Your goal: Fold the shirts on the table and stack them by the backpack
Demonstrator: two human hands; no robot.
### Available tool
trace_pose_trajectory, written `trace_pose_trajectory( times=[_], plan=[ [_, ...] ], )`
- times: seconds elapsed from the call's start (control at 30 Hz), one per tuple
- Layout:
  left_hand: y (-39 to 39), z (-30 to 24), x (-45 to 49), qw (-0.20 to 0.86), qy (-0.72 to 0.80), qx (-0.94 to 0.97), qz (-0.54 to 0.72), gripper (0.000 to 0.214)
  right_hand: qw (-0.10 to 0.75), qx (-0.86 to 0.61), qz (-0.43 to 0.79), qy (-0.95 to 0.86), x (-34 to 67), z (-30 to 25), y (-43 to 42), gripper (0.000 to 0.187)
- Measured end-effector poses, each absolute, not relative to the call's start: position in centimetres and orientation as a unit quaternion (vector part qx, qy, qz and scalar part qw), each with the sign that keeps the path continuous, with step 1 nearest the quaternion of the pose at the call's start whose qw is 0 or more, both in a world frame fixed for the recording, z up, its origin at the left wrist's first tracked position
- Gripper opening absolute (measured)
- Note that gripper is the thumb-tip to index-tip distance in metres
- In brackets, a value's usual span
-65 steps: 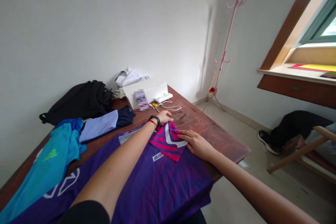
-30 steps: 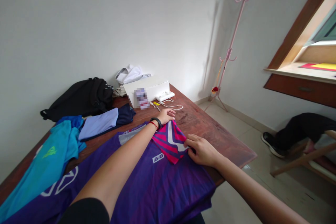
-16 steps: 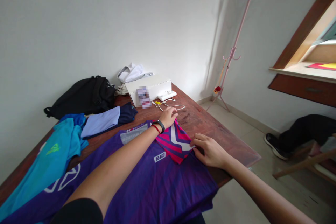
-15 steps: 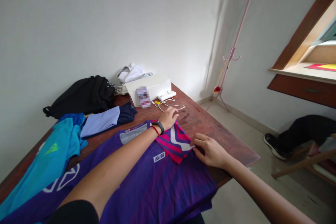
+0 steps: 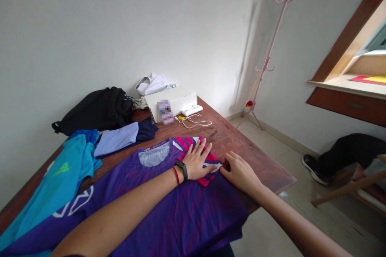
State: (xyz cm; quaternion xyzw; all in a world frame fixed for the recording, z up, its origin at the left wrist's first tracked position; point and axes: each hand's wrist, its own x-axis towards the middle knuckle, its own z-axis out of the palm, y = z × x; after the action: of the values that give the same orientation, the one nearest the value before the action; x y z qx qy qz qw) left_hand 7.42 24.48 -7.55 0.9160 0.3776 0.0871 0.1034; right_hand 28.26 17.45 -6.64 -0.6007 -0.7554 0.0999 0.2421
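A purple short-sleeved jersey (image 5: 193, 213) lies spread on the wooden table, with its grey-lined neck opening toward the wall. My left hand (image 5: 197, 164), wearing a black wristband and a red cord, rests flat with fingers spread on the pink-and-white patterned sleeve (image 5: 182, 143). At the sleeve's right edge, my right hand (image 5: 239, 172) has its thumb and fingers closed on the cuff. My left forearm crosses the jersey and hides part of its front.
A light blue folded garment (image 5: 117, 138), a turquoise shirt (image 5: 64, 172) and a black backpack (image 5: 93, 108) lie to the left. Behind are a white box (image 5: 177, 98) and a white power strip with cable (image 5: 192, 110). A pink coat rack (image 5: 273, 48) stands beyond the table (image 5: 256, 156).
My left hand has moved from the sleeve's far edge back toward me and opened flat onto the sleeve. My right hand stays at the cuff.
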Motion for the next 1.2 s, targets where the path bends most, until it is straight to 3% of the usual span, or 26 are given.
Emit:
trace_pose_trajectory(
  times=[0.23, 0.5, 0.6, 0.7, 0.87, 0.97, 1.07, 1.2],
  plan=[
    [24.5, -7.6, 7.4, 0.112, 0.418, 0.899, 0.074, 0.112, 0.276, -0.587, 0.093, -0.755, 28.3, -7.5, 16.9, 0.010],
    [24.3, -7.2, 7.4, 0.081, 0.432, 0.897, 0.048, 0.105, 0.242, -0.534, 0.067, -0.807, 28.1, -5.8, 15.7, 0.003],
    [23.6, -7.0, 7.7, 0.062, 0.477, 0.873, 0.084, 0.101, 0.238, -0.535, 0.065, -0.808, 27.9, -5.3, 16.0, 0.019],
    [22.5, -6.6, 7.3, 0.066, 0.511, 0.851, 0.097, 0.097, 0.226, -0.545, 0.084, -0.803, 28.0, -5.3, 16.5, 0.020],
    [19.1, -6.1, 5.4, 0.085, 0.448, 0.886, 0.085, 0.101, 0.204, -0.526, 0.124, -0.816, 28.7, -5.5, 16.3, 0.033],
    [17.0, -5.7, 4.6, 0.058, 0.398, 0.910, 0.103, 0.069, 0.195, -0.516, 0.131, -0.824, 29.0, -5.3, 16.1, 0.029],
    [16.2, -5.3, 4.4, 0.019, 0.365, 0.922, 0.125, 0.026, 0.188, -0.481, 0.125, -0.847, 28.8, -5.2, 16.3, 0.046],
    [16.4, -5.1, 4.1, -0.020, 0.337, 0.933, 0.126, 0.009, 0.177, -0.443, 0.098, -0.873, 28.7, -6.1, 17.0, 0.064]
  ],
)
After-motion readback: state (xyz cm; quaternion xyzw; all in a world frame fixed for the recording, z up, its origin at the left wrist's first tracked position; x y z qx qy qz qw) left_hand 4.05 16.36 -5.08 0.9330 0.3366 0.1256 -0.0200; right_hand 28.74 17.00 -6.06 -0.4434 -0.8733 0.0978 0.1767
